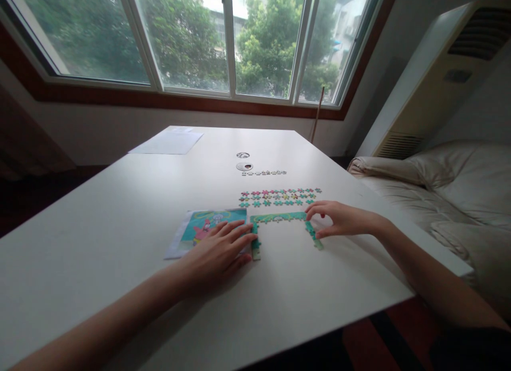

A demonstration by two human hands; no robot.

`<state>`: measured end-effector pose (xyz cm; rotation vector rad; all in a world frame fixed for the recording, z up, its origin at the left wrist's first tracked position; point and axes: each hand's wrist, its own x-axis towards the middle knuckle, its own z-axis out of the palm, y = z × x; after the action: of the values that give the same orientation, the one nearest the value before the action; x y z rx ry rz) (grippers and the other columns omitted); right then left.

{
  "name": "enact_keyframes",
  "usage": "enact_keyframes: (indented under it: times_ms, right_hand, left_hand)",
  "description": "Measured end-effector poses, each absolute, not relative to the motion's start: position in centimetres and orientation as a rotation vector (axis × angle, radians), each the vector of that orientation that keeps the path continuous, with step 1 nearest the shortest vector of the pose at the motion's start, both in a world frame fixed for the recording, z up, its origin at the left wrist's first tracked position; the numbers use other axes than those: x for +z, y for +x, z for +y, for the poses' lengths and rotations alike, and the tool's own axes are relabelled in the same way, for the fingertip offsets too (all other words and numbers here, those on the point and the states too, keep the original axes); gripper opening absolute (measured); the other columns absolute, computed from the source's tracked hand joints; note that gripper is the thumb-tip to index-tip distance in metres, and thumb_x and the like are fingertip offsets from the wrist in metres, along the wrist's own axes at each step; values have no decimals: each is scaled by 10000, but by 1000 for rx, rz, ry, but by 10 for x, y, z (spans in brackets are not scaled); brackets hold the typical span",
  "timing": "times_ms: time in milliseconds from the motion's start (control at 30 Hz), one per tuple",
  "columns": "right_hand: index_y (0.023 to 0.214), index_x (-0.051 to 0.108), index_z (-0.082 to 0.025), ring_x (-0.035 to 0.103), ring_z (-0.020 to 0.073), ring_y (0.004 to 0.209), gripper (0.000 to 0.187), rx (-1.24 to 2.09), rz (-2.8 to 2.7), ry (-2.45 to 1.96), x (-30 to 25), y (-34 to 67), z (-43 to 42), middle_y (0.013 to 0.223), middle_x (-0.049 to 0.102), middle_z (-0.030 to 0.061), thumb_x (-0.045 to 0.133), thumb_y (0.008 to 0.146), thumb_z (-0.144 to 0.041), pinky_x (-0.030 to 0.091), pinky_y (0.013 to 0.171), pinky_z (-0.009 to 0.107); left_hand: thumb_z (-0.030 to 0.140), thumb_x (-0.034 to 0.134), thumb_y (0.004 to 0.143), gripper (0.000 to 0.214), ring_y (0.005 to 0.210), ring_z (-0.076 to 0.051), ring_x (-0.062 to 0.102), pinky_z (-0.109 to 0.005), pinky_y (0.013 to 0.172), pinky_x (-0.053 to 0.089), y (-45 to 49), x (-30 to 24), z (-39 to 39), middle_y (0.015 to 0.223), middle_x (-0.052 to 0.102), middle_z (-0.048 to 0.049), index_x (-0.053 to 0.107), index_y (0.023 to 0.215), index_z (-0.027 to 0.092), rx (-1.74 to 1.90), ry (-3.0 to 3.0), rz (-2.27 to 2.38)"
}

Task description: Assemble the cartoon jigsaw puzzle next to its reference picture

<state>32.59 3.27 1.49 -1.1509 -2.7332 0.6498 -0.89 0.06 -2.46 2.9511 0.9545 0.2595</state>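
Here we are over the white table (120,216), and the step in hand looks like building a jigsaw's edge: the puzzle border (279,217) sits between the two hands, a top run with a side strip coming down at either end, the near side open and the middle bare. The left hand (229,246) lies palm down, fingers spread, across the picture sheet (191,233), its fingertips meeting the left side strip (256,244). Over on the other flank, the right hand (342,217) arches at the top corner, fingers curled, thumb parted from them and down by the right side strip (317,242); whether it pinches a piece there, I can't tell, and the fingertips hide the joint. The next move, I'd judge, calls for a light touch: seat that corner squarely without buckling the strip, then look to the colourful loose pieces (278,203), lined up in three rows just beyond, for whatever fits. Farther back there's a paler row of pieces (258,173) and two round items. Any writing? None I can read: the sheet shows cartoon figures, and the white papers (167,142) at the far left give up no legible word, no brand.
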Motion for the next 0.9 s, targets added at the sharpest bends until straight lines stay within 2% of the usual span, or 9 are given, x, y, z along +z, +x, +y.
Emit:
enact_keyframes:
  times_ms: [100, 200, 533, 733, 900]
  right_hand:
    - [904, 643, -181, 572, 175, 906, 232, 631, -2720, -1089, 16, 325, 33, 986, 633, 70, 565, 813, -379, 429, 805, 295]
    - [837, 661, -178, 584, 161, 864, 200, 644, -2719, -1029, 14, 323, 34, 945, 639, 69, 538, 839, -335, 436, 791, 277]
    - [858, 697, -192, 590, 145, 824, 170, 589, -2782, -1021, 7, 325, 36, 895, 650, 54, 558, 832, -287, 445, 775, 250]
    - [877, 688, -184, 587, 139, 803, 213, 636, -2764, -1026, 11, 326, 37, 892, 654, 56, 534, 846, -328, 452, 736, 246]
    - [880, 669, -174, 572, 133, 748, 214, 569, -2697, -1144, 11, 328, 42, 868, 652, 54, 540, 836, -340, 453, 672, 244]
  left_hand:
    - [322, 380, 932, 339, 1242, -276, 370, -480, 988, 327, -10, -26, 0, 1334, 452, -75, 444, 1253, 236, 270, 2968, 927]
    - [323, 375, 934, 328, 1242, -273, 368, -481, 983, 325, -11, -26, -1, 1343, 441, -70, 448, 1246, 255, 290, 2988, 902]
    - [308, 391, 926, 311, 1210, -274, 396, -476, 969, 334, -11, -24, -3, 1311, 468, -78, 473, 1218, 240, 287, 2990, 874]
    - [306, 419, 916, 314, 1217, -288, 394, -497, 982, 321, 3, -15, -17, 1329, 458, -83, 473, 1216, 232, 241, 2985, 838]
    - [295, 435, 911, 323, 1227, -253, 395, -456, 1007, 308, 33, -12, -30, 1323, 472, -76, 456, 1223, 211, 202, 2961, 645]
